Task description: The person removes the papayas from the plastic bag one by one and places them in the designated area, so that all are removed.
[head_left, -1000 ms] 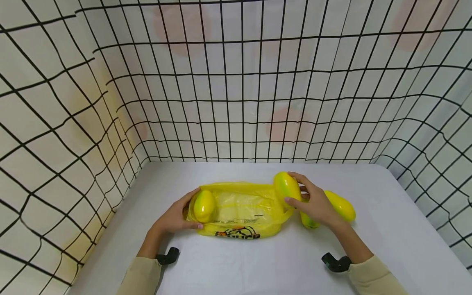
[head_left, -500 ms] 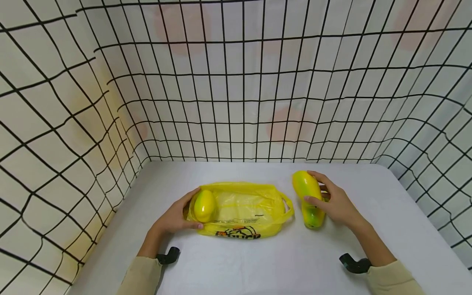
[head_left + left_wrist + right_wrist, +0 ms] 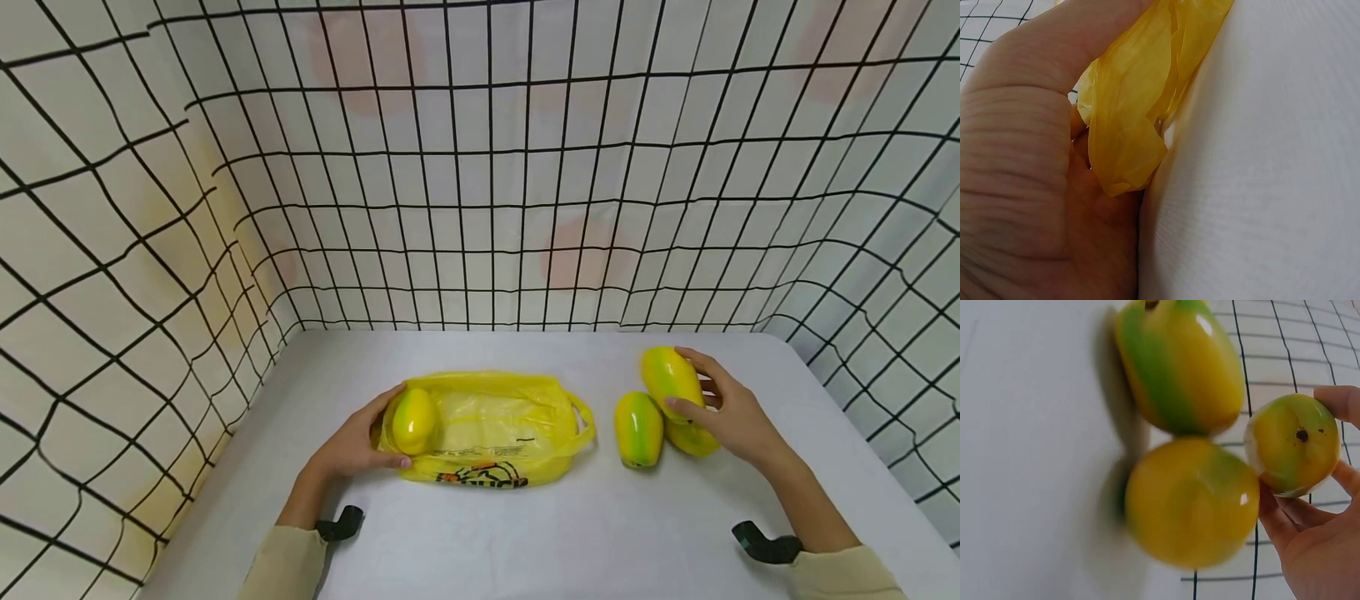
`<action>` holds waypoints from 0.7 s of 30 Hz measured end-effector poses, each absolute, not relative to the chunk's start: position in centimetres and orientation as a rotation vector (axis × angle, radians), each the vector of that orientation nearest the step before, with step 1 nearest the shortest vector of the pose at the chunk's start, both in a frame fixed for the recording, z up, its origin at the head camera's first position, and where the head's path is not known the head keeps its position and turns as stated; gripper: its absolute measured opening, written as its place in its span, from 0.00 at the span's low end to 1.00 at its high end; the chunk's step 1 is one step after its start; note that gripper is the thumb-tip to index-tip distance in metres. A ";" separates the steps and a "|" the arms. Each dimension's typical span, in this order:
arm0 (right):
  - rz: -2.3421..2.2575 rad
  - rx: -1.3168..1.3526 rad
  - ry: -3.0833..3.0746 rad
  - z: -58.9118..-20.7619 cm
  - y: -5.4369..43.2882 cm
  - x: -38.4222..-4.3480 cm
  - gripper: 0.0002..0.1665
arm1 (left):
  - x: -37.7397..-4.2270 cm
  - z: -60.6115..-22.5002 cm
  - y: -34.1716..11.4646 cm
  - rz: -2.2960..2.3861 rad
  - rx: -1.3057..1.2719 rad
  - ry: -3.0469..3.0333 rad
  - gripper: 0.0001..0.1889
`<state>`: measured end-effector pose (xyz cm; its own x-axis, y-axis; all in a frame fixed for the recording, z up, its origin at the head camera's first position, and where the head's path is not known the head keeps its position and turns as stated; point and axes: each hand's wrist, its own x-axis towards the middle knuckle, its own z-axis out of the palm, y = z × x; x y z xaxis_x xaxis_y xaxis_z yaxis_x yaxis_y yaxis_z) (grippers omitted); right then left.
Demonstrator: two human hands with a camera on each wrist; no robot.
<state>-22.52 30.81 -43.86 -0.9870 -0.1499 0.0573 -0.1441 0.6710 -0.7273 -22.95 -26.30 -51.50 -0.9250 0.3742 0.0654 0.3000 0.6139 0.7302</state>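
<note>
My left hand [image 3: 358,440] grips the left end of a yellow plastic bag [image 3: 491,381] lying on the table, thumb at its front edge and fingers behind. One yellow-green papaya [image 3: 416,422] sits in the bag's left end. In the left wrist view the crumpled bag end [image 3: 1129,112] lies within the curve of the hand. My right hand [image 3: 738,417] holds a second papaya [image 3: 670,379] between thumb and fingers. Below it, two more papayas rest on the table, a green-streaked one [image 3: 639,429] and a partly hidden one [image 3: 693,440].
A white-covered table [image 3: 480,542] carries everything. Black grid netting [image 3: 491,179] over pale walls rises at the back and both sides. The bag's handle loop [image 3: 585,421] points right, a short gap from the nearest papaya.
My right hand has carried its papaya rightward, away from above the bag's right end to over the two loose papayas. My left hand and the bag have stayed in place.
</note>
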 end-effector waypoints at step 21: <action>-1.296 -0.136 2.940 -44.5 37.4 -22.5 0.47 | -22.9 -51.3 -26.2 1.191 0.580 2.751 0.63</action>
